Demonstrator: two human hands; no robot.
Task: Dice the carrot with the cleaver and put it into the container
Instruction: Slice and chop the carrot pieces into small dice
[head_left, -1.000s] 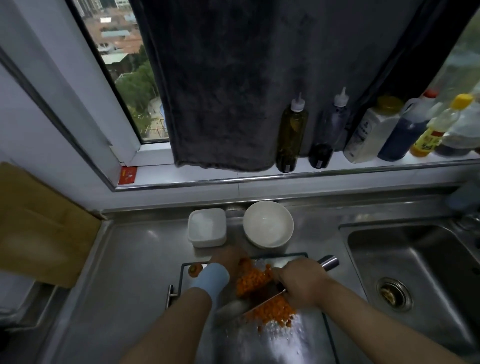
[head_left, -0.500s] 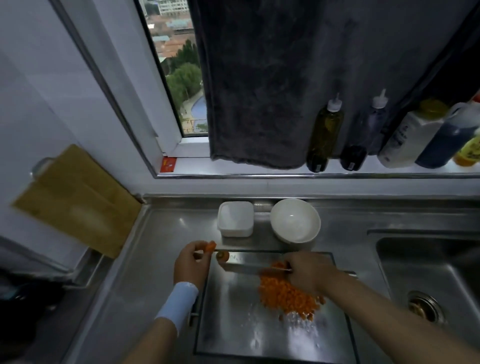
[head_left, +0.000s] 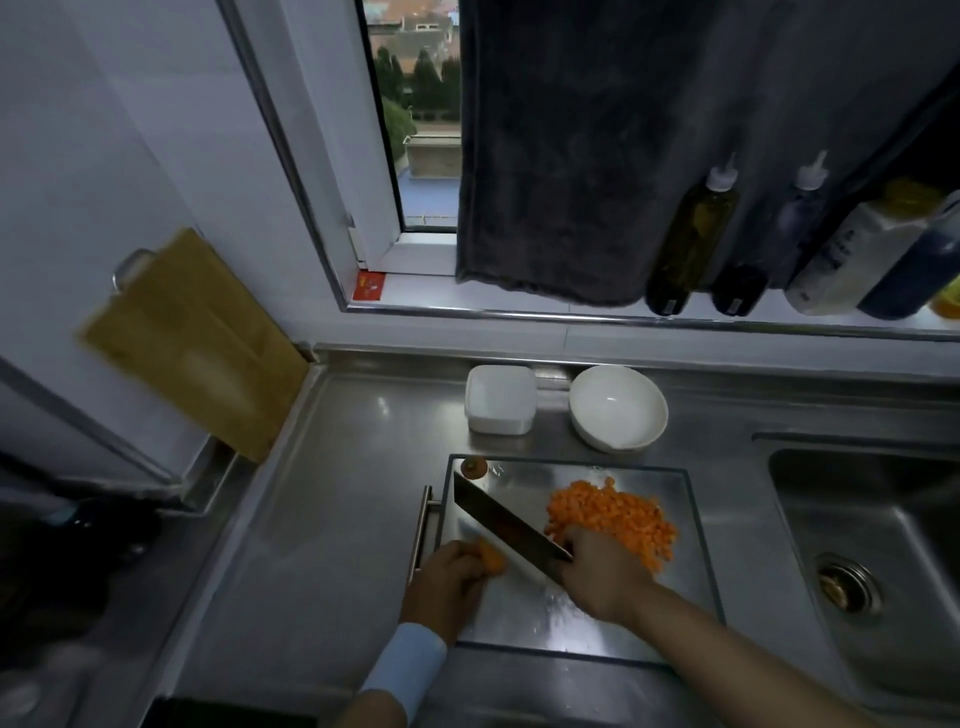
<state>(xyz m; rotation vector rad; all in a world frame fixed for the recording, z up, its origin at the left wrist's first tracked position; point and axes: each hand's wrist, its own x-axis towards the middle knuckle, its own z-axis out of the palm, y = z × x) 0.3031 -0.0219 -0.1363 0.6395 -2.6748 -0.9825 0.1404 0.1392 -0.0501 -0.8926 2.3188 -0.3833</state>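
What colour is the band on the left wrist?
Light blue. The wristband shows best in the head view, near the bottom edge.

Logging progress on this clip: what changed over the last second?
The left hand left the diced pile, took hold of a leftover carrot piece at the far left of the board and brought it near. The right hand swung the cleaver diagonally beside it. The container and bowl stayed empty.

Your steel table (head_left: 332, 493) carries a metal cutting board (head_left: 530, 478), with a white container (head_left: 500, 400) and a white bowl (head_left: 618, 408) just behind it
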